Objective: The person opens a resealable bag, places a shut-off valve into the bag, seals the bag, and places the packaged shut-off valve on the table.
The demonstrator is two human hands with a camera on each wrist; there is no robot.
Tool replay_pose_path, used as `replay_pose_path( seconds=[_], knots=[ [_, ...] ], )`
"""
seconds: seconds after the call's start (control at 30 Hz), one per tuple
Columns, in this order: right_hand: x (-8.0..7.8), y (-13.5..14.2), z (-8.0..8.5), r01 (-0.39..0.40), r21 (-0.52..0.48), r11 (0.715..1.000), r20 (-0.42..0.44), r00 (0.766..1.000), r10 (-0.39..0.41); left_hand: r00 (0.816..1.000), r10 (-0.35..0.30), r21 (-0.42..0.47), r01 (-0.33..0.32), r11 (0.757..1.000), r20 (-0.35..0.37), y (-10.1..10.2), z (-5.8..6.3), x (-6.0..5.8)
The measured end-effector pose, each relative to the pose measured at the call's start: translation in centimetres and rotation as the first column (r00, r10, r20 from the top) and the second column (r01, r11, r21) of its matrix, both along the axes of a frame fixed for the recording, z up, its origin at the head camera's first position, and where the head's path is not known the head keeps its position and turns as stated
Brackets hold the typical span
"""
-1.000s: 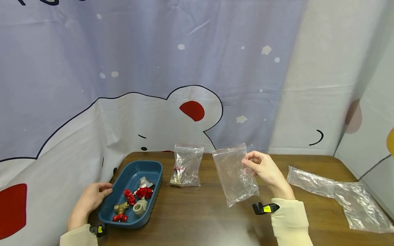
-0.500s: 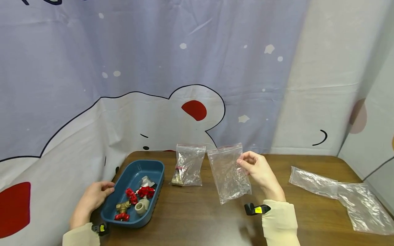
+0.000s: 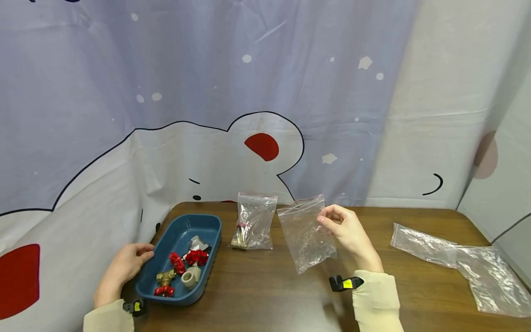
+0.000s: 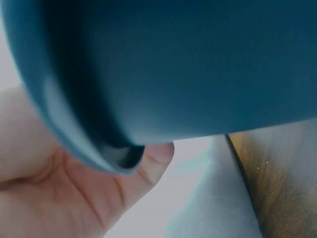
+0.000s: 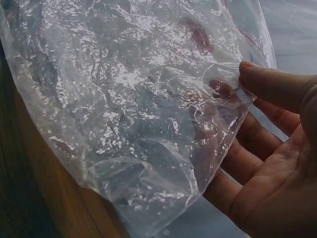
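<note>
My right hand [image 3: 346,230] pinches a clear zip bag [image 3: 304,235] by its right side, between thumb and fingers. The bag hangs above the table with its zip strip up; in the right wrist view, its crinkled film [image 5: 124,99] shows nothing inside. My left hand [image 3: 126,265] lies at the left rim of a blue tray [image 3: 145,276], fingers loosely bent at the outer edge. The tray's wall [image 4: 198,64] hides part of that hand in the left wrist view. In the tray lie a brass valve with a red handle [image 3: 165,282], red-handled parts [image 3: 196,257] and a pale fitting [image 3: 191,277].
A filled zip bag [image 3: 254,226] with brass and red contents stands right of the tray. Flat clear bags [image 3: 489,272] lie at the right of the wooden table [image 3: 265,295]. A printed curtain [image 3: 332,115] hangs behind the table.
My right hand has moved slightly left with the zip bag, bringing it closer to the filled bag. My left hand stays at the tray's rim.
</note>
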State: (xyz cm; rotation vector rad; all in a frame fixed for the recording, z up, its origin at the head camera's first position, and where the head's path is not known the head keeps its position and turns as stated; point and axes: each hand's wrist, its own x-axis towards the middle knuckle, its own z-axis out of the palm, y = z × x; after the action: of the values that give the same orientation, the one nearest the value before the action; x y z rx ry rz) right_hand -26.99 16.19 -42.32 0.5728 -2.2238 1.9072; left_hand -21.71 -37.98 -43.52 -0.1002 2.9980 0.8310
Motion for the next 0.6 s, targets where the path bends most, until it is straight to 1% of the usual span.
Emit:
replay_pose_path(
  seconds=[0.17,0.27,0.33,0.4,0.47,0.53,0.6],
  knots=[
    [0.0,0.0,-0.1,-0.014,-0.002,1.0,-0.001,1.0,0.014,1.0,0.002,0.005,-0.002,1.0,-0.001,-0.2,-0.1,0.2],
    [0.0,-0.2,-0.1,-0.031,0.005,0.999,-0.005,0.999,0.031,0.999,0.018,0.065,-0.019,0.998,0.027,-0.4,0.1,0.5],
    [0.1,-0.3,0.0,-0.044,0.011,0.999,-0.009,0.999,0.044,0.999,0.021,0.1,-0.025,0.995,0.04,-0.5,0.5,0.8],
    [0.1,-0.3,0.0,-0.055,0.016,0.998,-0.015,0.998,0.055,1.0,0.011,0.088,-0.012,0.996,0.012,-0.4,1.2,1.2],
    [0.2,-0.3,0.0,-0.066,0.021,0.998,-0.021,0.998,0.066,0.999,-0.003,0.045,0.005,0.999,-0.039,0.0,2.2,1.8],
    [0.2,-0.3,0.1,-0.08,0.029,0.996,-0.024,0.996,0.081,0.994,-0.013,-0.014,0.012,1.0,-0.106,0.8,3.3,2.3],
    [0.2,-0.2,0.1,-0.095,0.038,0.995,-0.021,0.995,0.096,0.989,-0.017,-0.039,0.011,0.999,-0.144,1.9,4.4,2.8]
  ],
)
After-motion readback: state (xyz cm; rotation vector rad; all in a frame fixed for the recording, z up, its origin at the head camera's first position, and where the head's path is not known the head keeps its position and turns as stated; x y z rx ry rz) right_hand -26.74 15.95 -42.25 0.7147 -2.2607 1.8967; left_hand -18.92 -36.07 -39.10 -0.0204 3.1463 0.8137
